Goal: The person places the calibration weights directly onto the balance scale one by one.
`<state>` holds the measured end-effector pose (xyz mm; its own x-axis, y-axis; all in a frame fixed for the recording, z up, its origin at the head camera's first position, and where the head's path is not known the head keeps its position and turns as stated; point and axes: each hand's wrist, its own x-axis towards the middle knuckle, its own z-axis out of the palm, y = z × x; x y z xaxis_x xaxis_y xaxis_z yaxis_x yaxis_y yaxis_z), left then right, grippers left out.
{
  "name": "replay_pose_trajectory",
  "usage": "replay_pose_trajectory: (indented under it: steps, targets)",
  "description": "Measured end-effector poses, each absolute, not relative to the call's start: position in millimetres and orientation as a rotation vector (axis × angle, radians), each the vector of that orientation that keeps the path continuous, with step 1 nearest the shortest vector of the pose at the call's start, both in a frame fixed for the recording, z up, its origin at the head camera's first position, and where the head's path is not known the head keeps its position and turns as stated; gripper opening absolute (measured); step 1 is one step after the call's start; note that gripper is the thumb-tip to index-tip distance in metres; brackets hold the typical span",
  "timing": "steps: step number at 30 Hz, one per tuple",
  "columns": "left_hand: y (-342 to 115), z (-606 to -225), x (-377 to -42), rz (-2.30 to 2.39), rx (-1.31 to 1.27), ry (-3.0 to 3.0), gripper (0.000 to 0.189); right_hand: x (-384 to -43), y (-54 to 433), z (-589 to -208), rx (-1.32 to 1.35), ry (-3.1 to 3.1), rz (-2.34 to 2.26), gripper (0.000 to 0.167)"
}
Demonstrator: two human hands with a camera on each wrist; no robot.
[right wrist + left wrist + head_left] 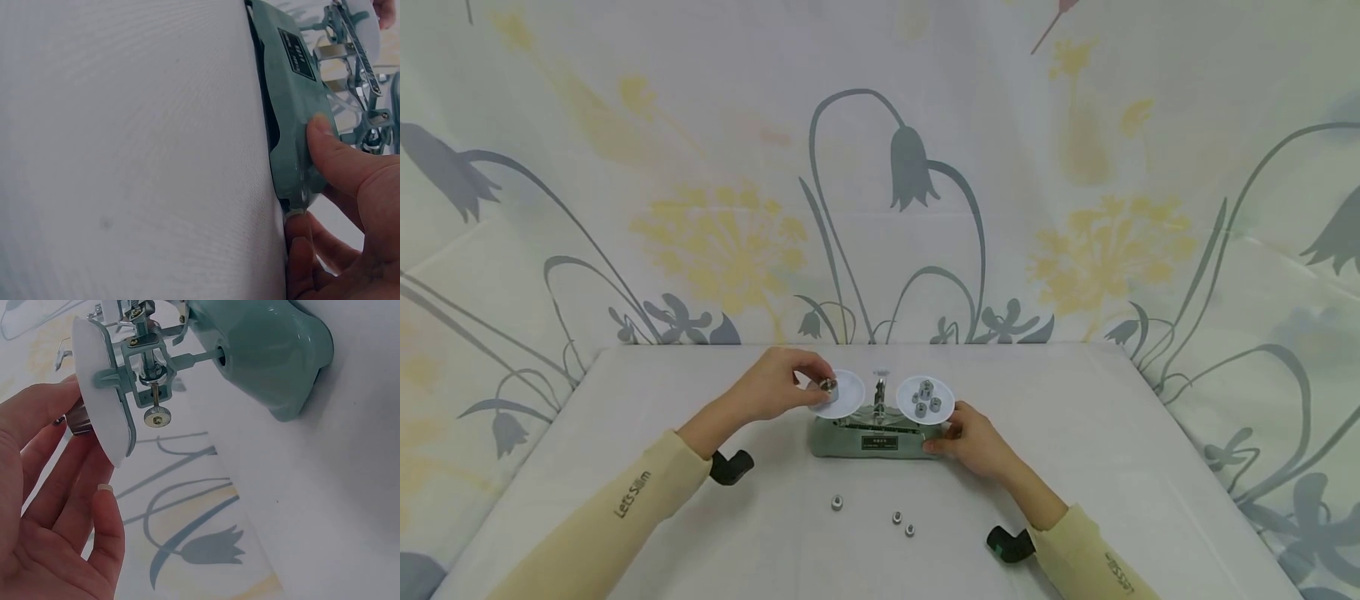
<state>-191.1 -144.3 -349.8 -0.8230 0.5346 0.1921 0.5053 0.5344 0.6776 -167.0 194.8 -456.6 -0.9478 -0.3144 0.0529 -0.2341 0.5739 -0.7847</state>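
A green balance scale (880, 446) with two white pans stands on the white table. At its left pan (848, 396), my left hand (778, 383) pinches a metal weight (828, 386); the left wrist view shows the shiny weight (79, 417) against the pan's face, between thumb and fingers. My right hand (973, 442) grips the right end of the green base (294, 134), thumb on the front and fingers around the end. Several metal weights (927, 389) of different sizes stand on the right pan (946, 406).
In front of the scale, a loose metal weight (837, 502) stands on the table, with two smaller weights (897, 517) to its right. Black wrist-camera mounts (732, 467) hang by both forearms. A flower-patterned curtain (880, 250) rises behind the table.
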Motion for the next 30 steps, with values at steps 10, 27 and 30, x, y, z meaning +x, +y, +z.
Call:
replay_pose_trajectory:
  steps: [10, 27, 30]
  targets:
    - [-151.4, -353.0, -189.3, 1.22, 0.906, 2.717, 0.023, -167.4, 195.7, -456.8, -0.507, 2.71, -1.315, 0.043]
    - [-181.7, -368.1, -163.8, 1.316, 0.835, 2.814, 0.019, -164.5, 194.8, -454.6, -0.507, 2.719, -1.308, 0.046]
    - [-186.2, -372.7, -156.5, 1.303, 0.787, 2.816, 0.016, -164.5, 194.3, -454.4, -0.499, 2.717, -1.311, 0.048]
